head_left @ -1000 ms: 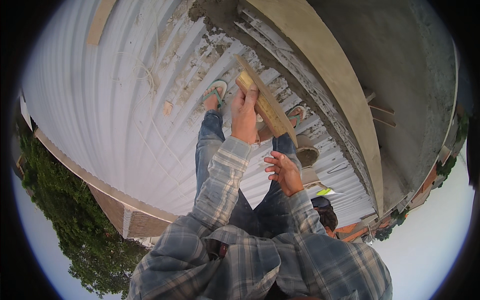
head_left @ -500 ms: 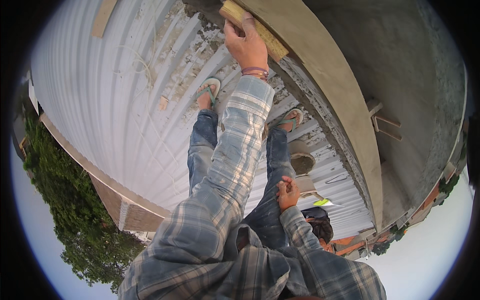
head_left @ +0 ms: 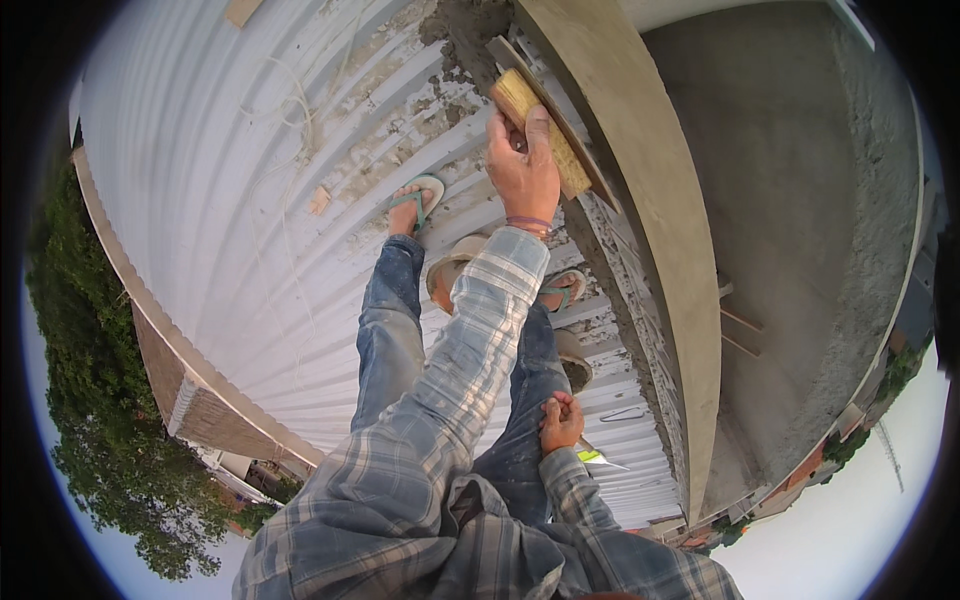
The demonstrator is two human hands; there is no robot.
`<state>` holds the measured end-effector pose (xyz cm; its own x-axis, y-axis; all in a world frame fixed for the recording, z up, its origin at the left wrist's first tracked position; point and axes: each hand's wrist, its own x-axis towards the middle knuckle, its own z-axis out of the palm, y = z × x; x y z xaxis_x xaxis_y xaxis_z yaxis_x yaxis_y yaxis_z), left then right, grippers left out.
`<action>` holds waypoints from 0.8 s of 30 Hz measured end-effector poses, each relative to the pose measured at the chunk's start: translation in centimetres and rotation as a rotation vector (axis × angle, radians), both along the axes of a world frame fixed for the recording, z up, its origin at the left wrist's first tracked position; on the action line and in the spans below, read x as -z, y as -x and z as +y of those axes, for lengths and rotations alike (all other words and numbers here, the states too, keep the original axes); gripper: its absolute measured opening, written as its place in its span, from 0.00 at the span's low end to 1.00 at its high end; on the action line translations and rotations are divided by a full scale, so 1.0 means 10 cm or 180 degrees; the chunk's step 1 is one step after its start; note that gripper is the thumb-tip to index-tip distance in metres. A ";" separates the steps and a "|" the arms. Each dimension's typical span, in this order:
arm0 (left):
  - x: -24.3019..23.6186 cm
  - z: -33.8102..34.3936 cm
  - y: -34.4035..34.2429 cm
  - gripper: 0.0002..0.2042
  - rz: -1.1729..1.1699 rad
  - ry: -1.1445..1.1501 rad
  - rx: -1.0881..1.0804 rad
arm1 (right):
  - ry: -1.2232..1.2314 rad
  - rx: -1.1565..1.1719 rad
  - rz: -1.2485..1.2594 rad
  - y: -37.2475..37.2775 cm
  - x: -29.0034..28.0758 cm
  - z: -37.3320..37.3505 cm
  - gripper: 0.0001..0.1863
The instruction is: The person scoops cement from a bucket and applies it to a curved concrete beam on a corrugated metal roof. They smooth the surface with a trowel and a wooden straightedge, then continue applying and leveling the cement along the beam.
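Observation:
My left hand [head_left: 524, 180] is wrapped round the yellow wooden handle [head_left: 540, 130] of a plastering float. The float's thin flat board [head_left: 580, 155] lies along the side of a grey rendered wall [head_left: 665, 200], its edge turned toward me; whether it touches the wall all along, I cannot tell. My right hand [head_left: 562, 422] is down by my right thigh, fingers curled in, with nothing visible in them. A pale bucket [head_left: 455, 262] stands between my legs, partly behind my left sleeve. Beside my right knee is a second round container [head_left: 573, 360], partly hidden by the leg.
I stand in sandals on white corrugated roofing sheet [head_left: 250, 190], spattered with mortar [head_left: 420, 110] near the wall. A thin pale cord [head_left: 300, 110] and a small wood scrap [head_left: 319, 200] lie on it. Beyond the wall is a lower grey surface [head_left: 790, 200] with wooden pieces [head_left: 740, 330].
My left hand and the float have come back toward me along the wall, and the board's edge now shows. The view has shifted, uncovering the pale bucket between my legs. My right hand stays by the thigh.

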<state>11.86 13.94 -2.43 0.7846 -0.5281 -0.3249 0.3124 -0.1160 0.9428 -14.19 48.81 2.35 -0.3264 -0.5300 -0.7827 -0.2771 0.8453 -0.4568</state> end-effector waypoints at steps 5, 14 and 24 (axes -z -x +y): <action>0.07 -0.37 -0.20 0.25 -0.0196 0.0254 0.0026 | -0.0125 -0.0034 -0.0076 0.00 -0.02 -0.09 0.13; 0.13 0.11 0.84 0.27 -0.0016 -0.0121 0.0082 | -0.0062 -0.0120 -0.0009 0.13 0.02 -0.08 0.13; 0.10 0.35 1.08 0.29 -0.0099 -0.0229 0.0105 | -0.0061 -0.0231 0.0007 0.11 -0.04 -0.21 0.12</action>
